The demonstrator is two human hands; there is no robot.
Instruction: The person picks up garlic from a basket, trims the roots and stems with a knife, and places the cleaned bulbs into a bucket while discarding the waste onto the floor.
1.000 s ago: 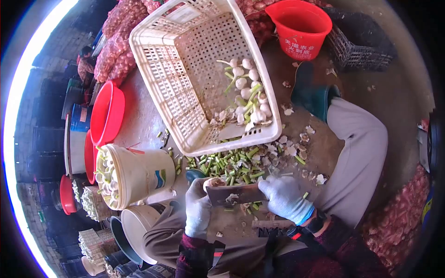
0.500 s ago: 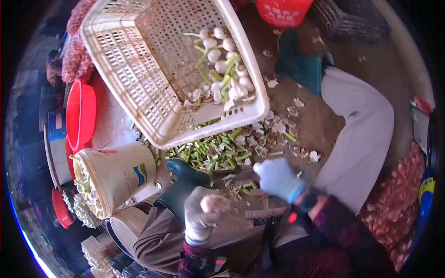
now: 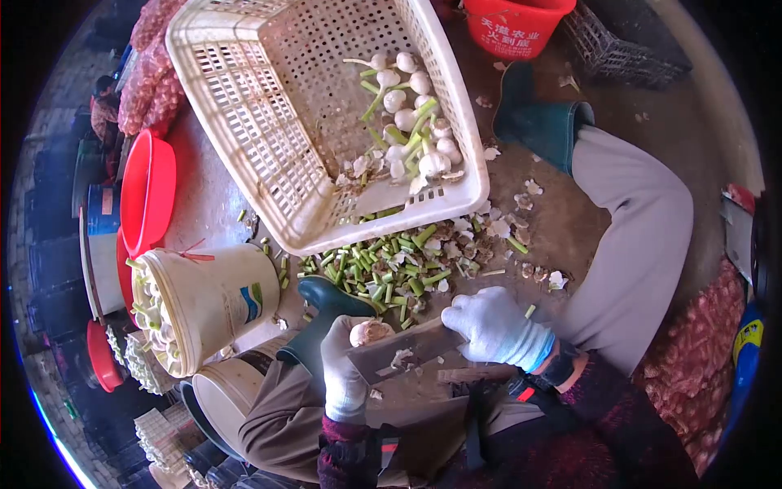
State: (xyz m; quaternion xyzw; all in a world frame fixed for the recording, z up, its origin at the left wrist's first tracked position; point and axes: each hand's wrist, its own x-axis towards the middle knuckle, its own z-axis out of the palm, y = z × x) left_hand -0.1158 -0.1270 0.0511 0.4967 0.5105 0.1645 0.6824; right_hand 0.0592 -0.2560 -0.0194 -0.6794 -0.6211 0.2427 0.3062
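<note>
In white gloves, my left hand (image 3: 344,371) holds a garlic bulb (image 3: 371,332) at the lower middle. My right hand (image 3: 498,328) is closed around the end of a wide, flat metal blade (image 3: 407,352), whose far end lies at the bulb and my left hand. Cut green stems (image 3: 383,269) and papery skins lie on the floor just beyond my hands. Above them a white slatted crate (image 3: 391,224) holds garlic bulbs (image 3: 433,163) with green stems along its right side.
A white bucket (image 3: 220,306) full of garlic lies tilted at the left, near red basins (image 3: 147,191). Green boots (image 3: 542,130) flank the stems. A red bucket (image 3: 509,28) and dark crate (image 3: 619,41) stand at the top. Reddish net bags (image 3: 692,359) lie at the right.
The flat blade, blurred earlier, now shows clearly between my hands, touching the bulb area. My right hand has shifted slightly down, and the crate appears further right in view.
</note>
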